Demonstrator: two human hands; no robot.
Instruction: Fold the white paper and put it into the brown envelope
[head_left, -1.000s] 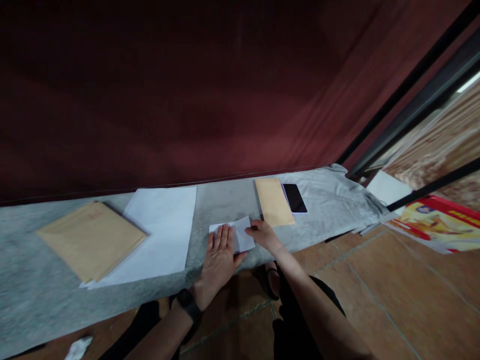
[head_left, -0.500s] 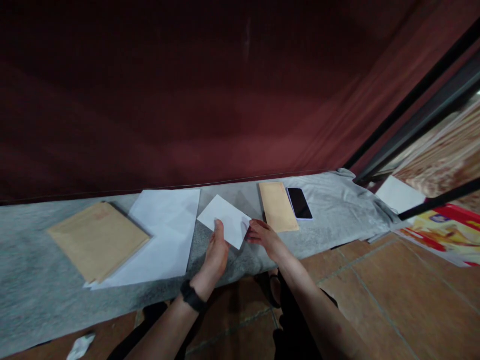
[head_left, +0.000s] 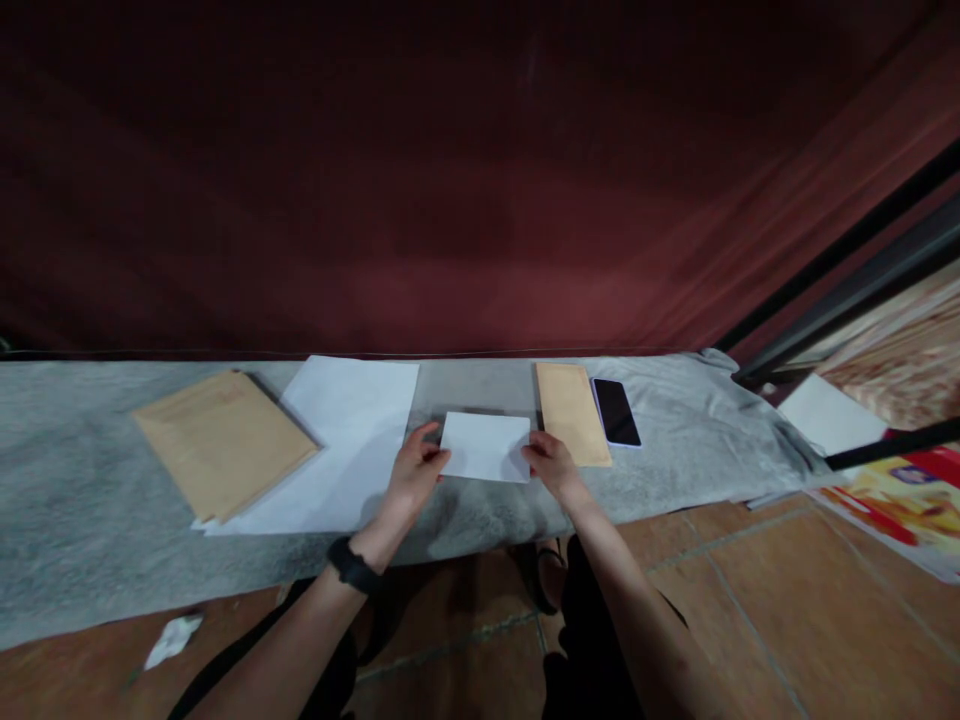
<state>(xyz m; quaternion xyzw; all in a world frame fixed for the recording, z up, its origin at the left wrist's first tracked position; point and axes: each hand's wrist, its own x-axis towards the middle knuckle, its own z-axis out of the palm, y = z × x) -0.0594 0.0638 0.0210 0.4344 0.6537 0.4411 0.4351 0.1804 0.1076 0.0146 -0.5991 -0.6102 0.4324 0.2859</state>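
Observation:
A small white rectangle of paper [head_left: 486,447] lies level between my hands, above the grey cloth. My left hand [head_left: 417,470] pinches its left edge, thumb on top. At the right edge, my right hand [head_left: 550,462] grips the same paper with bent fingers. Just beyond my right hand is a brown envelope [head_left: 574,412], and beside that a dark-screened phone [head_left: 616,412]. Large white sheets [head_left: 352,440] rest to the left of my left hand, partly covered by a stack of brown envelopes [head_left: 225,440].
Grey cloth [head_left: 675,440] covers the long narrow surface, with a dark red curtain [head_left: 450,200] behind it. Dark metal bars [head_left: 847,270] slant at the right, near a colourful box [head_left: 907,500]. A crumpled white scrap [head_left: 173,640] is on the tiled floor.
The white paper has turned from a slant to nearly level. My left hand has shifted from its front edge to its left edge, and my right hand has closed on the right edge.

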